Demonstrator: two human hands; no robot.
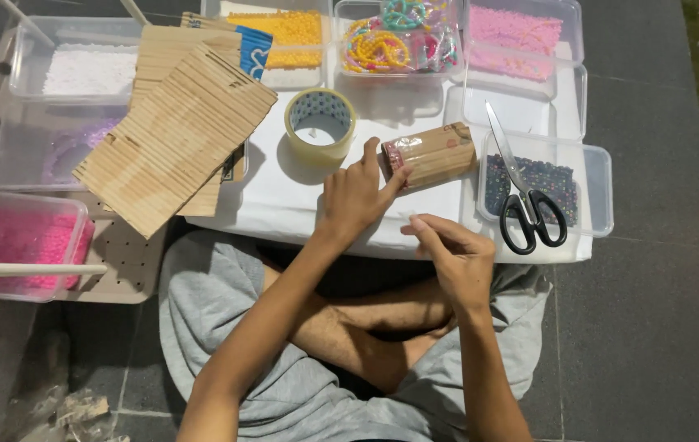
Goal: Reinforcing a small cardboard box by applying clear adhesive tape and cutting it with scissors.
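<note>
**Left hand on the stick bundle, right hand pinched beside it**

Your left hand [355,196] lies on the near end of the wrapped bundle of wooden sticks [431,154], fingers spread and resting, thumb at its pink-marked end, not clamped around it. Your right hand [452,258] hovers just below, thumb and fingers pinched together; whether anything is between them is too small to tell. The bundle sits on the white table [284,200], between the tape roll [320,123] and the scissors [529,205].

My read: hold that bundle flat with the left palm so it cannot roll, and work the wrap from the end nearest you.

Around you: the tape is a pale yellow ring. The scissors, black-handled, rest on a clear box of dark beads [591,184]. Clear boxes line the far edge, holding yellow beads [288,33], mixed bright rings [390,41] and pink beads [513,37]. A fan of flat wooden sticks [173,139] lies left.
</note>
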